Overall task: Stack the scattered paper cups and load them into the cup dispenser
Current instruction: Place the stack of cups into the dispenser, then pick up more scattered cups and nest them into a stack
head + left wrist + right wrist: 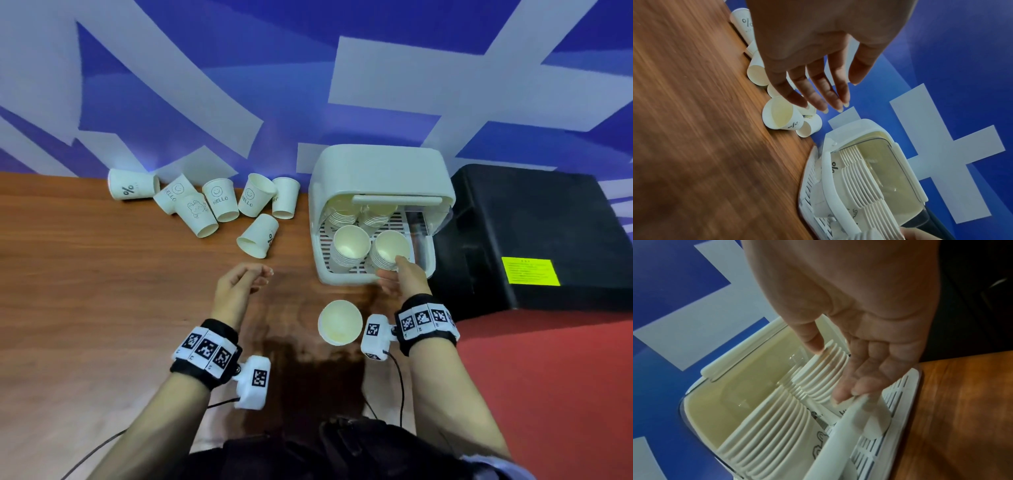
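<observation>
The white cup dispenser (380, 164) stands open at the table's back right, with several stacks of paper cups on its slotted tray. My right hand (394, 269) holds the front right stack (388, 246): in the right wrist view its thumb sits on the top rim and its fingers (844, 392) lie against the stack's (824, 379) side. Beside it stands the front left stack (351, 243). My left hand (260, 275) hovers open and empty just short of a cup lying on its side (257, 238). One cup stands upright (339, 322) near my right wrist.
Several loose cups (219, 200) lie tipped along the back wall to the left. A black box (524, 233) sits right of the dispenser, with a red surface (548, 377) in front of it. The wooden table (102, 291) stretches left and toward me.
</observation>
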A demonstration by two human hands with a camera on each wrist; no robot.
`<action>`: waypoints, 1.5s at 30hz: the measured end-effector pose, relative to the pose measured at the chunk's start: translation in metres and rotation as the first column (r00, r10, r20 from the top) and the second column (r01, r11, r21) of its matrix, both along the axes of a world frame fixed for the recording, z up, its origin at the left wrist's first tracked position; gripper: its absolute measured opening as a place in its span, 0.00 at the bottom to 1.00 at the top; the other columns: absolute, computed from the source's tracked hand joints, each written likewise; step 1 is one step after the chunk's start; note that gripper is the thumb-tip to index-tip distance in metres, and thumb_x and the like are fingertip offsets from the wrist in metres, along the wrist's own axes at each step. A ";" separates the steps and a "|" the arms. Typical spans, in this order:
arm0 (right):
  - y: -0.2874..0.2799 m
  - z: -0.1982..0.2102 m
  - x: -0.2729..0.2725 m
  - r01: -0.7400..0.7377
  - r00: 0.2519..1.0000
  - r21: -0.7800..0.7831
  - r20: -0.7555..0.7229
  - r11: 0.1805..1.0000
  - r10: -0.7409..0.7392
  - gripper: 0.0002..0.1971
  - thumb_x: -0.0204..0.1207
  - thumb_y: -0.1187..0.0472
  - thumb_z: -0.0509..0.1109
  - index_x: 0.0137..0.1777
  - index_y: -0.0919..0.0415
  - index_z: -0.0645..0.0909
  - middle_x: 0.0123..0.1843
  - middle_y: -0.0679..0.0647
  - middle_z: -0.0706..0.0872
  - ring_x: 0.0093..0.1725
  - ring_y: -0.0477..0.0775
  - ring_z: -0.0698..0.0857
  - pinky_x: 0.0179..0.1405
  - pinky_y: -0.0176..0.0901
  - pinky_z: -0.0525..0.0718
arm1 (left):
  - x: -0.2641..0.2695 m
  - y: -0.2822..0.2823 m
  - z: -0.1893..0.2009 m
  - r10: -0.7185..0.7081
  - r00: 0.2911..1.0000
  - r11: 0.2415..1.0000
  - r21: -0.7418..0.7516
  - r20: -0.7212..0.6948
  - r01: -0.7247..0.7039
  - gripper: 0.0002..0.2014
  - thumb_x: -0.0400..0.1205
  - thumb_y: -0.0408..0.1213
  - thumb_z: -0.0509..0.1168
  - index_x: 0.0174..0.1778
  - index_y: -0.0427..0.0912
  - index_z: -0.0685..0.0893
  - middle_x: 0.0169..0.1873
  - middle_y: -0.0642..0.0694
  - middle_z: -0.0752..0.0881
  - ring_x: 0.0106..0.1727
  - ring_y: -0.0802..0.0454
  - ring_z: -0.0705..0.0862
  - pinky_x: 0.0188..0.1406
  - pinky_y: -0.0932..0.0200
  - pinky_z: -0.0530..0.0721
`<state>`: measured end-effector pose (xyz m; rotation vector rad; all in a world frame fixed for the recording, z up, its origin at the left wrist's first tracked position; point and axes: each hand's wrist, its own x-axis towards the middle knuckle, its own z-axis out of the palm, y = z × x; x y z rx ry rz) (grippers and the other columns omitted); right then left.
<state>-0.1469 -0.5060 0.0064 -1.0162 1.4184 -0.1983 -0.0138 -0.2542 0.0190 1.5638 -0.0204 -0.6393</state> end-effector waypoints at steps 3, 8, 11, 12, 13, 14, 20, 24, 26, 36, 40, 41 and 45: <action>0.006 0.003 -0.004 0.026 0.999 -0.043 0.024 0.999 -0.025 0.19 0.83 0.55 0.58 0.73 0.58 0.69 0.45 0.60 0.89 0.32 0.53 0.84 0.31 0.41 0.81 | 0.004 0.008 -0.002 -0.026 1.000 1.000 -0.006 -0.006 0.026 0.11 0.81 0.29 0.60 0.35 0.41 0.84 0.39 0.46 0.87 0.38 0.54 0.81 0.45 0.61 0.78; 0.033 0.019 -0.007 0.035 0.996 -0.129 0.089 0.991 -0.023 0.23 0.84 0.57 0.59 0.78 0.58 0.65 0.45 0.60 0.88 0.31 0.53 0.82 0.31 0.41 0.80 | 0.016 0.025 -0.005 -0.064 0.998 0.998 -0.019 -0.024 0.063 0.11 0.80 0.29 0.60 0.36 0.41 0.85 0.39 0.45 0.87 0.39 0.53 0.81 0.45 0.60 0.78; 0.055 0.035 -0.004 0.047 0.990 -0.165 0.141 0.985 -0.024 0.26 0.84 0.58 0.59 0.81 0.57 0.59 0.46 0.60 0.87 0.31 0.52 0.81 0.31 0.41 0.79 | 0.024 0.037 -0.006 -0.077 0.996 0.997 -0.013 -0.044 0.077 0.11 0.81 0.29 0.60 0.36 0.41 0.84 0.40 0.46 0.87 0.38 0.54 0.81 0.44 0.60 0.78; 0.064 0.040 -0.001 0.050 0.987 -0.177 0.157 0.983 -0.022 0.26 0.85 0.58 0.59 0.81 0.57 0.60 0.46 0.60 0.87 0.31 0.51 0.81 0.31 0.40 0.79 | 0.027 0.043 -0.007 -0.084 0.995 0.996 -0.011 -0.048 0.083 0.11 0.81 0.29 0.60 0.36 0.42 0.84 0.40 0.46 0.87 0.39 0.54 0.81 0.45 0.60 0.78; 0.074 0.046 0.002 0.046 0.986 -0.188 0.166 0.981 -0.014 0.24 0.85 0.58 0.59 0.80 0.57 0.61 0.47 0.60 0.87 0.31 0.51 0.81 0.29 0.39 0.79 | 0.031 0.048 -0.008 -0.091 0.995 0.996 -0.008 -0.052 0.090 0.11 0.81 0.29 0.60 0.36 0.42 0.85 0.40 0.46 0.87 0.39 0.54 0.81 0.46 0.59 0.78; 0.082 0.050 0.006 0.036 0.985 -0.199 0.174 0.979 -0.001 0.23 0.85 0.58 0.59 0.78 0.57 0.63 0.48 0.61 0.88 0.31 0.51 0.81 0.28 0.38 0.78 | 0.034 0.053 -0.009 -0.097 0.993 0.995 -0.004 -0.061 0.097 0.11 0.81 0.29 0.60 0.36 0.42 0.85 0.40 0.46 0.87 0.39 0.53 0.81 0.46 0.59 0.78; 0.130 0.051 0.044 -0.023 0.983 -0.211 0.174 0.977 0.061 0.14 0.83 0.56 0.60 0.66 0.59 0.75 0.51 0.61 0.90 0.32 0.52 0.83 0.35 0.42 0.78 | 0.060 0.079 -0.018 -0.098 0.990 0.992 0.074 -0.105 0.106 0.12 0.80 0.29 0.59 0.35 0.42 0.84 0.38 0.46 0.87 0.36 0.53 0.80 0.41 0.61 0.77; 0.155 0.039 0.079 -0.072 0.978 -0.182 0.179 0.981 0.105 0.10 0.84 0.57 0.60 0.61 0.58 0.77 0.46 0.59 0.90 0.32 0.52 0.83 0.30 0.37 0.81 | 0.083 0.090 -0.028 -0.103 0.989 0.982 0.150 -0.108 0.119 0.13 0.80 0.29 0.60 0.32 0.43 0.84 0.36 0.47 0.86 0.35 0.53 0.79 0.37 0.61 0.75; 0.164 0.028 0.094 -0.113 0.975 -0.204 0.163 0.972 0.148 0.12 0.84 0.58 0.62 0.63 0.61 0.77 0.45 0.58 0.89 0.32 0.51 0.83 0.32 0.36 0.83 | 0.101 0.093 -0.034 -0.098 0.991 0.973 0.199 -0.094 0.116 0.14 0.79 0.29 0.60 0.30 0.45 0.85 0.36 0.49 0.86 0.38 0.52 0.78 0.40 0.58 0.76; 0.185 -0.015 0.164 -0.583 0.812 -0.318 -0.261 0.748 0.522 0.25 0.82 0.58 0.63 0.79 0.54 0.67 0.68 0.53 0.81 0.67 0.53 0.79 0.65 0.45 0.75 | 0.200 0.093 -0.058 0.028 0.998 0.916 0.402 -0.061 -0.001 0.10 0.71 0.39 0.65 0.25 0.53 0.87 0.55 0.39 0.85 0.52 0.38 0.85 0.65 0.43 0.80; 0.181 -0.031 0.190 -0.697 0.707 -0.281 -0.427 0.660 0.564 0.33 0.81 0.56 0.63 0.84 0.49 0.55 0.75 0.63 0.73 0.74 0.63 0.73 0.74 0.55 0.73 | 0.219 0.080 -0.053 0.020 1.000 0.894 0.449 -0.016 -0.010 0.06 0.73 0.38 0.63 0.38 0.51 0.85 0.62 0.37 0.67 0.54 0.39 0.81 0.65 0.48 0.81; 0.180 -0.033 0.196 -0.724 0.672 -0.253 -0.470 0.641 0.573 0.35 0.81 0.55 0.62 0.85 0.47 0.51 0.75 0.65 0.71 0.73 0.65 0.73 0.74 0.56 0.72 | 0.223 0.076 -0.051 -0.014 1.000 0.890 0.456 -0.004 0.014 0.08 0.75 0.36 0.62 0.47 0.48 0.84 0.62 0.39 0.63 0.55 0.42 0.78 0.67 0.51 0.78; 0.177 -0.043 0.211 -0.772 0.605 -0.200 -0.521 0.603 0.602 0.38 0.83 0.56 0.60 0.84 0.40 0.39 0.72 0.67 0.71 0.70 0.67 0.75 0.68 0.55 0.73 | 0.242 0.058 -0.055 -0.091 0.995 0.869 0.492 0.044 0.058 0.20 0.79 0.35 0.61 0.68 0.47 0.76 0.68 0.37 0.62 0.55 0.50 0.71 0.67 0.61 0.72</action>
